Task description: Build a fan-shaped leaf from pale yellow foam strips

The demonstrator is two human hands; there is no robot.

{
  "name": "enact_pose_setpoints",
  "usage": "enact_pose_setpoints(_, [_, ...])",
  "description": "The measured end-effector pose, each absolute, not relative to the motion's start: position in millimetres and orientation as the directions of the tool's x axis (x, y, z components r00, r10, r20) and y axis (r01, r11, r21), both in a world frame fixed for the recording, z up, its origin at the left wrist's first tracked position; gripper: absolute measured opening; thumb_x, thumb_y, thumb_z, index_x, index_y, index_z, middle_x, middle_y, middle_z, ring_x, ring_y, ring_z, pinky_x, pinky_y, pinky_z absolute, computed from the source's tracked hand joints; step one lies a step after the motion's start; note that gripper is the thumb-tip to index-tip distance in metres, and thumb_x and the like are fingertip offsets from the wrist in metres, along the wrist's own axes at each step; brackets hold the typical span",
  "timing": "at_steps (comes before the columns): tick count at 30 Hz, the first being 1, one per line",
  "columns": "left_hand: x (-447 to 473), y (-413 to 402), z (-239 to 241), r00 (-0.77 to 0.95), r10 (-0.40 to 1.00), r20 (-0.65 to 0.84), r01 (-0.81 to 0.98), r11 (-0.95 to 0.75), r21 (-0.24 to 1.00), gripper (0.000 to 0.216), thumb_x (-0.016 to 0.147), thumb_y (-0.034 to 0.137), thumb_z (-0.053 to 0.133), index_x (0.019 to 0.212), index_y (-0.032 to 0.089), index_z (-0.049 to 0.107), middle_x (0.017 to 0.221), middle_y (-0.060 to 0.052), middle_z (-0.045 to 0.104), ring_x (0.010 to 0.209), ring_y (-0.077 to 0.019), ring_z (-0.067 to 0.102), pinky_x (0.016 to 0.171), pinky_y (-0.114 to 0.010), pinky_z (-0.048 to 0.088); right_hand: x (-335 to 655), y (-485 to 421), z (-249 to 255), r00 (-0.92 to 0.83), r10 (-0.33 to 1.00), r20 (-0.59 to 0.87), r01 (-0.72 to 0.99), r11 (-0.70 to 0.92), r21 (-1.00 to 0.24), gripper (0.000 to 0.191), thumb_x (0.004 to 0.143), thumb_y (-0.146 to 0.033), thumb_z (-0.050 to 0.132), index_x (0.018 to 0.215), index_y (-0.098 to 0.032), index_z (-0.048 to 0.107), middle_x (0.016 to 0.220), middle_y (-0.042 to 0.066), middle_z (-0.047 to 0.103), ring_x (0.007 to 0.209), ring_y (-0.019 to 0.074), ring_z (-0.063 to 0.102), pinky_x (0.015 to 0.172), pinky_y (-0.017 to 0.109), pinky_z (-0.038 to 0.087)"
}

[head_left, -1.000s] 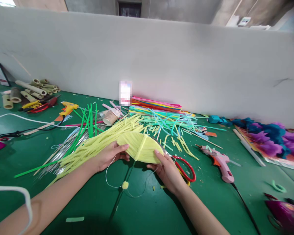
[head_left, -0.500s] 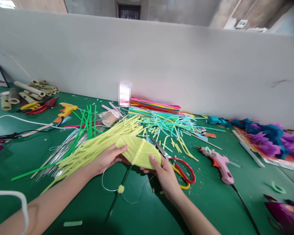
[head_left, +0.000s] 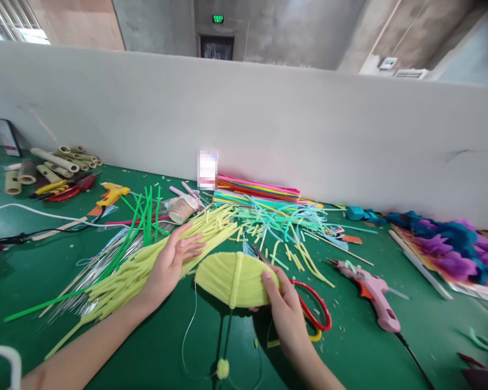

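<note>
My right hand (head_left: 287, 300) grips the right end of a yellow leaf-shaped piece made of pipe cleaners (head_left: 217, 279), thumb on top, other fingers mostly hidden beneath. A raised rib crosses its middle, and a thin stem runs down from it. A small yellow tuft (head_left: 223, 369) and loops of thin pale thread (head_left: 184, 346) show below. My left hand (head_left: 171, 262) is off the piece, fingers stretched and apart, over a bundle of yellow pipe cleaners (head_left: 122, 287); whether it touches them I cannot tell. Scissors with red and yellow handles (head_left: 323, 303) lie partly behind my right hand.
Right of the scissors lies a pink glue gun (head_left: 376, 300). Coloured pipe cleaners (head_left: 260, 187) are stacked by the pale partition (head_left: 244, 119). To the left are a yellow glue gun (head_left: 113, 194), pliers (head_left: 71, 189) and bamboo pieces (head_left: 55, 162). Purple and blue flowers (head_left: 443, 246) lie far right.
My left hand has let go of the leaf-shaped piece and moved up and left, its fingers opening. The piece, held in my right hand, has shifted slightly down and right. The view has tilted up.
</note>
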State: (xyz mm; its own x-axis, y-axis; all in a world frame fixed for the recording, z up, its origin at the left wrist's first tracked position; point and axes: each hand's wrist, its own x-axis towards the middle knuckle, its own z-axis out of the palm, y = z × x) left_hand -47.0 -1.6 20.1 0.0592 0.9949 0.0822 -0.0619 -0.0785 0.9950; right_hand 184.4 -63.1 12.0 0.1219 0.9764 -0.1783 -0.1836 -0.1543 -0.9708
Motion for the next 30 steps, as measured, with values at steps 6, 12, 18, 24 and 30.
enact_pose_setpoints(6, [-53, 2, 12, 0.167, 0.901, 0.400, 0.387, -0.433, 0.814, 0.042, 0.099, 0.025, 0.032, 0.139, 0.025, 0.043, 0.149, -0.008, 0.041, 0.137, -0.0259, 0.039, 0.111, -0.042, 0.036, 185, -64, 6, 0.148, 0.983, -0.109, -0.036, -0.105, -0.994, 0.038, 0.082, -0.056, 0.062, 0.104, -0.025, 0.062, 0.091, 0.004, 0.067, 0.082, 0.0232, 0.060, 0.061, 0.029, 0.050])
enact_pose_setpoints(12, [-58, 6, 11, 0.348, 0.795, 0.497, 0.759, -0.550, 0.349, 0.031, 0.095, 0.027, 0.046, 0.123, 0.022, 0.057, 0.140, -0.012, 0.048, 0.136, -0.0324, 0.034, 0.112, -0.053, 0.028, 188, -62, 9, 0.192, 0.975, -0.108, -0.023, -0.106, -0.994, 0.037, 0.083, -0.057, 0.060, 0.102, -0.025, 0.065, 0.087, 0.003, 0.067, 0.079, 0.0215, 0.058, 0.067, 0.028, 0.048])
enact_pose_setpoints(18, [-65, 14, 0, 0.356, 0.817, 0.454, 0.846, -0.488, 0.215, 0.017, 0.090, 0.033, 0.055, 0.088, 0.019, 0.065, 0.119, -0.014, 0.061, 0.126, -0.0375, 0.042, 0.105, -0.056, 0.034, 190, -59, 8, 0.202, 0.948, -0.245, -0.216, -0.201, -0.955, 0.042, 0.082, -0.057, 0.060, 0.110, -0.027, 0.062, 0.083, 0.003, 0.067, 0.071, 0.0221, 0.060, 0.049, 0.027, 0.050])
enact_pose_setpoints(24, [-69, 14, -3, 0.330, 0.825, 0.458, 0.867, -0.457, 0.198, 0.018, 0.088, 0.034, 0.058, 0.080, 0.019, 0.061, 0.121, -0.015, 0.060, 0.126, -0.0389, 0.040, 0.103, -0.058, 0.034, 189, -58, 10, 0.187, 0.944, -0.271, -0.298, -0.209, -0.931, 0.046, 0.080, -0.054, 0.064, 0.113, -0.022, 0.062, 0.082, 0.003, 0.067, 0.069, 0.0207, 0.062, 0.045, 0.025, 0.050])
enact_pose_setpoints(30, [-67, 13, 7, 0.315, 0.828, 0.463, 0.850, -0.463, 0.250, 0.022, 0.092, 0.032, 0.050, 0.075, 0.020, 0.056, 0.111, -0.011, 0.061, 0.122, -0.0340, 0.043, 0.101, -0.051, 0.036, 185, -59, 7, 0.194, 0.936, -0.292, -0.323, -0.220, -0.920, 0.046, 0.077, -0.054, 0.068, 0.106, -0.019, 0.063, 0.068, -0.004, 0.058, 0.059, 0.0148, 0.058, 0.043, 0.021, 0.045])
